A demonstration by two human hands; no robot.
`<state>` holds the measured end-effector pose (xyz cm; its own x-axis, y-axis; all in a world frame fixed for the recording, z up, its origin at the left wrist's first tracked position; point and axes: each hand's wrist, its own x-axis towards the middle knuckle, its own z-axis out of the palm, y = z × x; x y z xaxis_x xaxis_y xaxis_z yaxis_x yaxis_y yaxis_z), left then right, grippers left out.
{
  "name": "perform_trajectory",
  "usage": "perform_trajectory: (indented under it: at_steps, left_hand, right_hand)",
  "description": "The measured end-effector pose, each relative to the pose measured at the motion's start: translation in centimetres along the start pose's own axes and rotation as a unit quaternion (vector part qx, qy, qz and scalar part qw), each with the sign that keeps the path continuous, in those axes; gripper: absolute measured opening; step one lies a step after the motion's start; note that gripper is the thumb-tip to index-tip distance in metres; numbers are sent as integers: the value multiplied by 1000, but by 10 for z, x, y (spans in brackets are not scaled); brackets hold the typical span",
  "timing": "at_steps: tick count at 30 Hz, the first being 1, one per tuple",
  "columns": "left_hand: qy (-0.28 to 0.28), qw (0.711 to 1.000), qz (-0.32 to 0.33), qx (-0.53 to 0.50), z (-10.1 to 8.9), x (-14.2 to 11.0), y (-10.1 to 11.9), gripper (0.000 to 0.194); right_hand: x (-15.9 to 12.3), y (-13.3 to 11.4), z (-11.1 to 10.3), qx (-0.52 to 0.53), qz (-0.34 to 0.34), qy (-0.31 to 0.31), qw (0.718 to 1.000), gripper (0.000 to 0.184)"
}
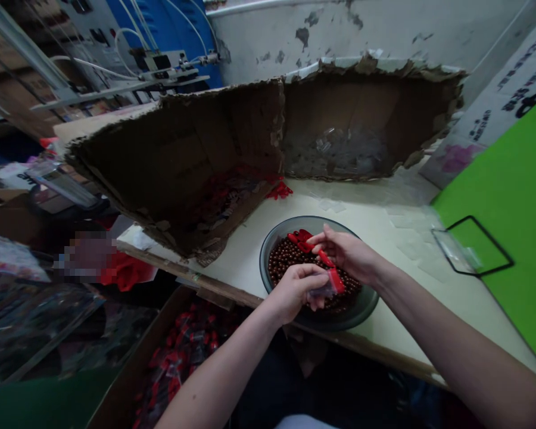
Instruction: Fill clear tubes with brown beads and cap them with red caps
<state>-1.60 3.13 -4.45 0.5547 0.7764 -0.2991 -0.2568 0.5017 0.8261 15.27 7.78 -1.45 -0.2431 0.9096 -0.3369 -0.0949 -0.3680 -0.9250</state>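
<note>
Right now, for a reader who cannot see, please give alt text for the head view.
The left hand holds a small clear, red-ended item and the right hand a red piece, over a gray bowl of brown beads. Torn cardboard boxes stand beyond on a pale table.

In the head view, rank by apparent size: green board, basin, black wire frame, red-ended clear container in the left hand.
1. Green board, cut off
2. Basin
3. Black wire frame
4. Red-ended clear container, partly hidden
</note>
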Motion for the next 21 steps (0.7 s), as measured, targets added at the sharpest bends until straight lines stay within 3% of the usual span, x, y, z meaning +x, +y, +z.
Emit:
perform_trajectory:
  at_steps: [4, 7, 9, 14, 17, 21]
  left_hand:
    - [22, 1000, 0, -10, -2, 1, 1, 35]
    - [32, 999, 9, -10, 0, 4, -1, 33]
    - [53, 998, 20, 11, 5, 7, -3, 32]
    - [205, 965, 121, 111, 20, 11, -8, 49]
    - [243, 943, 174, 150, 26, 9, -8, 51]
    - [249, 933, 182, 186, 30, 6, -5, 50]
  right_hand:
    - [4, 5, 4, 42, -33, 18, 998, 37]
    - [2, 14, 10, -25, -52, 3, 998, 34]
    - [2, 20, 17, -89, -109, 17, 990, 32]
    - [-2, 24, 30, -221, -221, 118, 942, 41]
    - [-9, 24, 34, -217, -232, 156, 935, 48]
    - [-17, 27, 42, -166, -234, 173, 942, 53]
